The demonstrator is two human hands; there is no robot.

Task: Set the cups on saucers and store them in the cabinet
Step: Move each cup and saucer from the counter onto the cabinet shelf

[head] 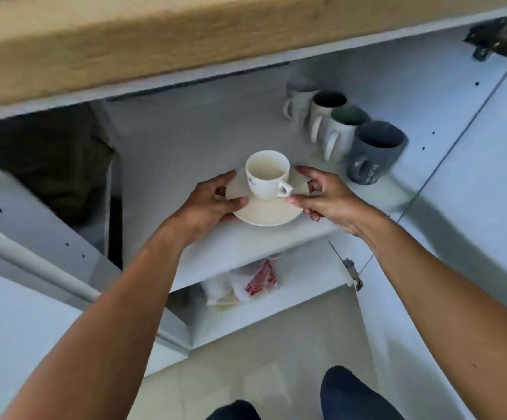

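Observation:
A small white cup [266, 174] stands upright on a cream saucer [269, 212], its handle pointing right. My left hand [213, 204] grips the saucer's left rim, and my right hand [326, 195] grips its right rim. Both hands hold the saucer over the front part of the upper white shelf [216, 140] of the open cabinet. Whether the saucer rests on the shelf or hovers just above it, I cannot tell.
Several mugs stand in a row at the shelf's right, the nearest a grey mug [375, 153]. A red-and-white packet [261, 278] lies on the lower shelf. The wooden countertop edge [155, 40] hangs overhead. The open cabinet door [473, 207] is on the right. My feet show below.

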